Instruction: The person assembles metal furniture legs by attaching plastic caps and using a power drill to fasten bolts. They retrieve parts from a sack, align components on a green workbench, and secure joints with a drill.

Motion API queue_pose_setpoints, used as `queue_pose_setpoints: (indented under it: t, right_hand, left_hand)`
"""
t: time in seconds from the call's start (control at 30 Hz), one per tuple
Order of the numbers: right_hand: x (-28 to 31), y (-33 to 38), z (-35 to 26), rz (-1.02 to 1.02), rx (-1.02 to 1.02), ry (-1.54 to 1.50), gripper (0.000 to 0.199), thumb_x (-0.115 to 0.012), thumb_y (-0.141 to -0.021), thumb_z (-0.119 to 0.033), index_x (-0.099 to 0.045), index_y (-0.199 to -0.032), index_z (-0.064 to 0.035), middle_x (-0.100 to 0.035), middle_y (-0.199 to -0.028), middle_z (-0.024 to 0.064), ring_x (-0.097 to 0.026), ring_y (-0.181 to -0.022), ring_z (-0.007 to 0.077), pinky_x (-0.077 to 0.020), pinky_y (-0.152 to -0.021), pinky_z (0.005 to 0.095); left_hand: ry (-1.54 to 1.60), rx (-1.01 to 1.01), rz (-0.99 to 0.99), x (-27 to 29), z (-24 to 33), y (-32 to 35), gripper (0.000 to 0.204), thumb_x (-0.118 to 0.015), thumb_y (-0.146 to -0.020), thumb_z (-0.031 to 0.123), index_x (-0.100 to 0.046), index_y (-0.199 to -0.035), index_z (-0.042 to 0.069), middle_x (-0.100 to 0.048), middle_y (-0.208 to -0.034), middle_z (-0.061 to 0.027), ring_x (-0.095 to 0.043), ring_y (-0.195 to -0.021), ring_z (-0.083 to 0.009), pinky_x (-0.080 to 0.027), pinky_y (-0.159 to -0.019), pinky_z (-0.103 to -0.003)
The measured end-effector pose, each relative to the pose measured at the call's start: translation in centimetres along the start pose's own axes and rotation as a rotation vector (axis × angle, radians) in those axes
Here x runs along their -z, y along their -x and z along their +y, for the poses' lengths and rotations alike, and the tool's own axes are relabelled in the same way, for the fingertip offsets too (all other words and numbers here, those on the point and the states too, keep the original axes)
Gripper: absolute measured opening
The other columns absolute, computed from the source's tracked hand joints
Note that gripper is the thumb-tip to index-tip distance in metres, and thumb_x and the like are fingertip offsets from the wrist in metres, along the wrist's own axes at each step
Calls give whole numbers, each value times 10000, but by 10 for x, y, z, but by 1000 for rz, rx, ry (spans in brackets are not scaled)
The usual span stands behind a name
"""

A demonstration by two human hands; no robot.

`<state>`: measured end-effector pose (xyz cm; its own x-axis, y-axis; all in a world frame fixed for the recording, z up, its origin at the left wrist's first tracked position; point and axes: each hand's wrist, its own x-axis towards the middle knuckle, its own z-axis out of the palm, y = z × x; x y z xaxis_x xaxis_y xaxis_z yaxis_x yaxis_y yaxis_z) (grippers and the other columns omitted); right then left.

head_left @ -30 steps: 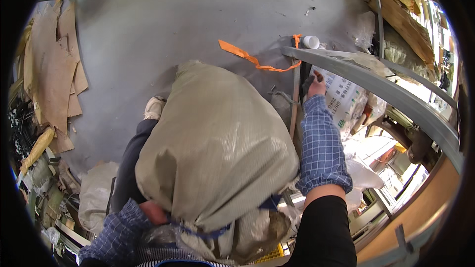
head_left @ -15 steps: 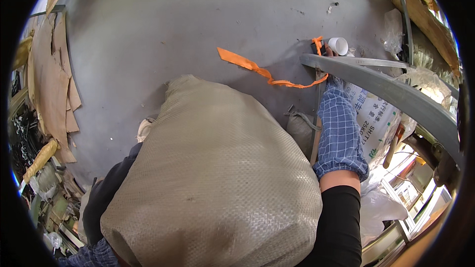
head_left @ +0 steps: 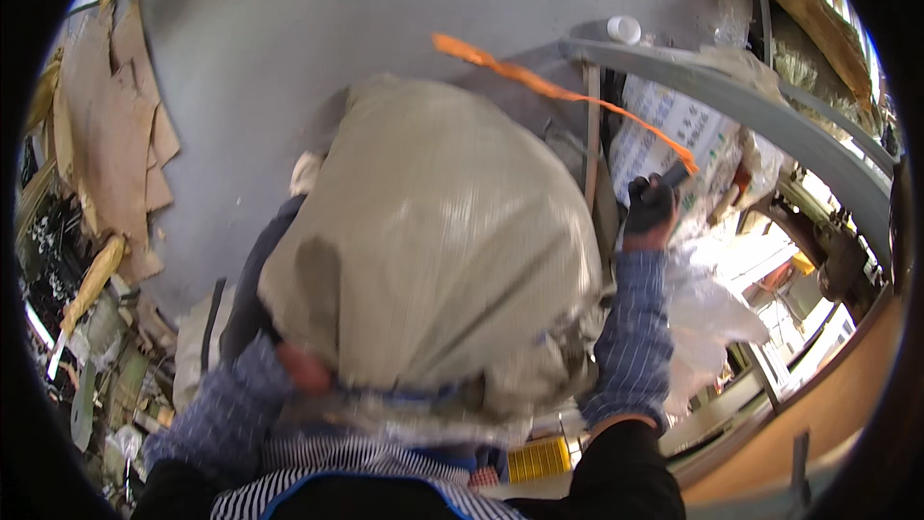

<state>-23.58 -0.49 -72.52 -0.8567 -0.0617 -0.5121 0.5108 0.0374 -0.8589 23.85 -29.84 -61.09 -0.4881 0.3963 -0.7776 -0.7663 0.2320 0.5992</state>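
A big beige woven sack stands bulging in front of me. My left hand is at its lower left edge, touching or very near it; blur hides the fingers. Right of the sack, my right hand, with dark-coloured fingers, is closed around a small dark object whose kind I cannot make out. An orange strip runs from this object toward the upper left, over the sack's far side.
A grey metal bar curves across the right side, with a white cup beyond its end. Below the bar lies a white printed sack. Torn brown cardboard stands at the left. A yellow crate is low in front.
My right hand has come back toward me from beside the cup, bringing the dark object and orange strip. The sack's near edge has lifted away from me, and my left hand has come into view.
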Motion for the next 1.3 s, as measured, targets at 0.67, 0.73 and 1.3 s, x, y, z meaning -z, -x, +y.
queue_pose_setpoints:
  t: [0.67, 0.73, 1.3]
  right_hand:
    - [-115, 430, -122, -17, 365, 1260, 661, -809, -644, -341, -527, -1173, -61, -528, -1185, 164, -492, -1117, 385, -399, -967, 504]
    - [-120, 424, -105, -196, 557, 1204, 673, -805, -687, -385, -523, -1226, -97, -532, -1211, 127, -471, -1168, 359, -393, -965, 520]
    - [62, 559, -94, 457, 55, 464, 586, -850, -688, -250, -560, -1139, -14, -600, -1135, 178, -576, -1086, 320, -439, -979, 401]
  left_hand:
    - [883, -463, -37, 54, 233, 155, 348, -595, -972, 114, -555, -1290, -23, -642, -1229, -149, -648, -1091, -211, -530, -981, -377]
    - [995, -366, -53, 53, 257, 158, 423, -657, -922, 50, -543, -1325, -7, -635, -1249, -117, -627, -1121, -201, -504, -1008, -356]
    - [-1291, -10, 182, 10, 235, 211, 616, -773, -712, 368, -626, -1282, 188, -467, -1438, -196, -467, -1295, -393, -370, -1099, -457]
